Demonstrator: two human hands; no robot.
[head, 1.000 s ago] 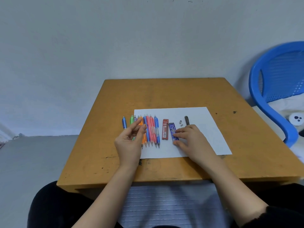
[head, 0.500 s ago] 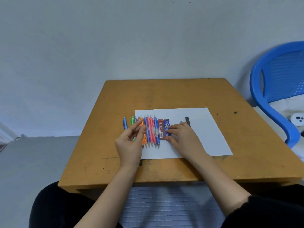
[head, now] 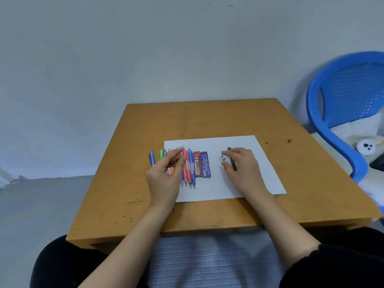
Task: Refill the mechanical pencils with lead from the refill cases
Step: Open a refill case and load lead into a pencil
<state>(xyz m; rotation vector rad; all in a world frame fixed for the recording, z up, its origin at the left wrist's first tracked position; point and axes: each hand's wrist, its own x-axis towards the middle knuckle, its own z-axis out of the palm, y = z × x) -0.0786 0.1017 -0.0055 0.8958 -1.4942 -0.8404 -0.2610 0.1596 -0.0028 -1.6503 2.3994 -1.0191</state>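
Several mechanical pencils (head: pixel 190 170) lie in a row at the left of a white paper sheet (head: pixel 218 190); one blue pencil (head: pixel 152 157) lies apart on the table. A red refill case (head: pixel 196 165) and a blue refill case (head: pixel 206 165) lie side by side against the row. My left hand (head: pixel 165 177) hovers over the pencils, and its thumb and forefinger pinch a thin lead (head: pixel 183 149) that points up. My right hand (head: pixel 243 169) lies over a dark pencil (head: pixel 234 165), fingers stretched across its upper part. Two small grey caps (head: pixel 223 158) lie by its fingertips.
The paper lies on a small wooden table (head: pixel 207 119) set against a grey wall. A blue plastic chair (head: pixel 342 96) stands to the right with white cloth on its seat. My lap is below the table's near edge.
My right hand pushed the blue and red cases left against the pencil row, then moved right onto the dark pencil. My left hand stayed over the pencils.
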